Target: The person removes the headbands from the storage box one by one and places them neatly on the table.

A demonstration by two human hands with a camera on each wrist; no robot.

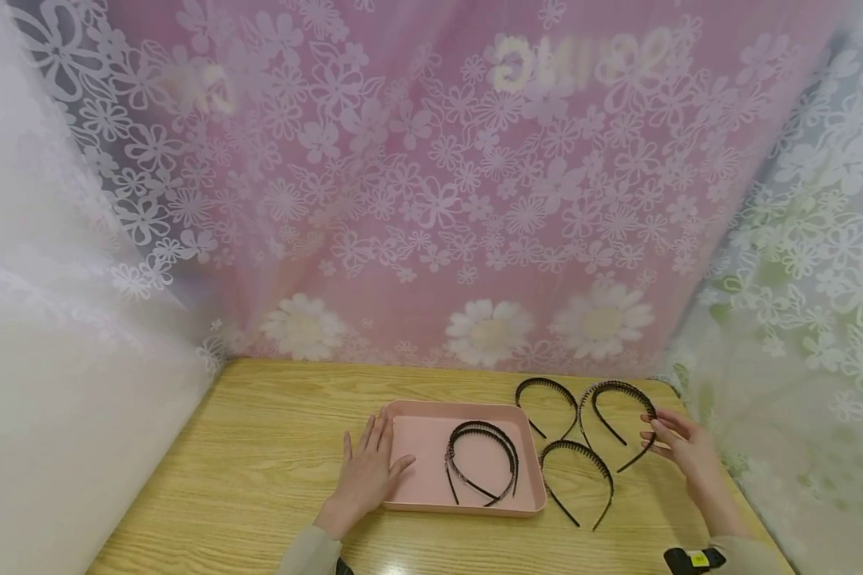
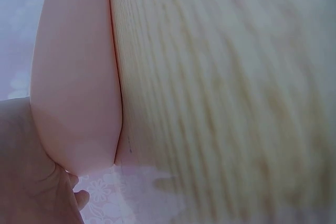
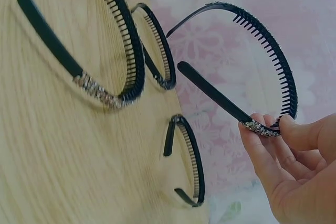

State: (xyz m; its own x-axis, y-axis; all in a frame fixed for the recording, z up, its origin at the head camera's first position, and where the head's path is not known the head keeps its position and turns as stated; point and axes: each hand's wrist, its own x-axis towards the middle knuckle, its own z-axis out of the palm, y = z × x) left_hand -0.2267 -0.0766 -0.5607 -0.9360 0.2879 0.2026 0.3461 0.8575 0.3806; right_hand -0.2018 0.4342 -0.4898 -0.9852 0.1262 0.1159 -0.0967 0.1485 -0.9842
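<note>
My left hand [image 1: 368, 471] lies flat with spread fingers against the left rim of a shallow pink tray [image 1: 420, 447], its thumb over the inside. In the left wrist view the tray's outer wall [image 2: 79, 77] rises beside the palm. Two black toothed headbands [image 1: 482, 426] overlap inside the tray, on its right side. At the right, my right hand [image 1: 686, 447] pinches a black headband [image 3: 218, 95] between thumb and fingers by its glittery section. That headband is held up off the table, its toothed arc toward the back.
More toothed headbands lie right of the tray: one in front [image 1: 577, 445] by the tray's corner, another behind it [image 1: 546, 382], and one partly overlapped by the held headband. The wooden table [image 1: 273, 447] is bordered by a flowered pink curtain [image 1: 403, 239] and pale side curtains.
</note>
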